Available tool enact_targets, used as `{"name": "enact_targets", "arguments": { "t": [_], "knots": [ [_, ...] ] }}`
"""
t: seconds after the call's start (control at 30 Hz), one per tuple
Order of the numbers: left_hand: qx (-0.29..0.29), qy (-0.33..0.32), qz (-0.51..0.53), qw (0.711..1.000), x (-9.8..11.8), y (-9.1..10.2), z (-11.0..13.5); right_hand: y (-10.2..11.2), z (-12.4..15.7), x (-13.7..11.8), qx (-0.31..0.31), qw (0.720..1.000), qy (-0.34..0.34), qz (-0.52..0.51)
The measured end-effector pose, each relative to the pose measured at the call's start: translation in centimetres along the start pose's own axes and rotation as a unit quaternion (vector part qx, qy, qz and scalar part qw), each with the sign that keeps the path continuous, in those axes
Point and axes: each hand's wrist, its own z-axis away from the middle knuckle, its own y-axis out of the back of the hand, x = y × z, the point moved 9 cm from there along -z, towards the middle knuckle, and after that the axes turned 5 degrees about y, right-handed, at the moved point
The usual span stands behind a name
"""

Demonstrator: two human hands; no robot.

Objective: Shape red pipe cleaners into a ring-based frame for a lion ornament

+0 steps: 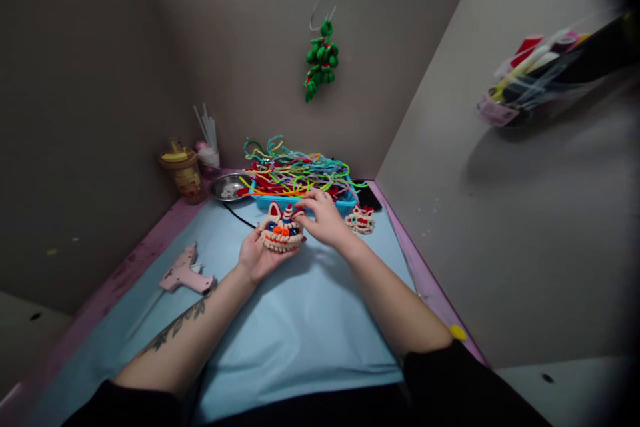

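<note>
In my left hand [256, 259] rests a lion-head figure [281, 231] made of fuzzy cream, red, orange and blue pipe cleaners, with pointed ears and a striped horn on top. My fingers support it from below and behind, its face turned up toward me. From the right, my right hand [323, 215] closes its fingertips on the figure's right ear; the exact contact is partly hidden. A second, similar cream and red lion head [360, 219] lies on the blue cloth to the right of my hands.
Behind my hands a blue basket [280, 203] overflows with colourful pipe cleaners [310, 173]. A metal bowl [229, 187], brown cup [186, 177] and white sticks [207, 130] stand back left. A pink glue gun [185, 273] lies left. Green ornaments [321, 61] hang on the back panel.
</note>
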Motion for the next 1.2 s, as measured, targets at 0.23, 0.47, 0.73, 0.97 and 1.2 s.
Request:
{"name": "enact_targets", "arguments": {
  "t": [0.23,0.47,0.73,0.97,1.2],
  "knots": [
    [0.049,-0.010,-0.004,0.999,-0.2,0.5,0.0,-1.9,-0.4,0.2,-0.051,0.998,0.002,0.022],
    [0.052,-0.005,-0.003,0.999,-0.2,0.0,0.0,-1.9,-0.8,1.0,-0.073,0.994,-0.034,-0.074],
    [0.025,-0.016,0.003,1.000,0.3,-0.1,0.1,2.5,0.5,3.6,0.060,0.980,-0.113,-0.151],
    [-0.027,-0.005,0.004,1.000,0.1,-0.2,0.0,-0.7,0.4,2.9,-0.022,0.988,-0.103,-0.111],
    [-0.040,0.000,0.009,0.999,-0.1,-0.3,0.0,-1.5,0.4,2.9,-0.016,0.990,-0.083,-0.117]
  ]
}}
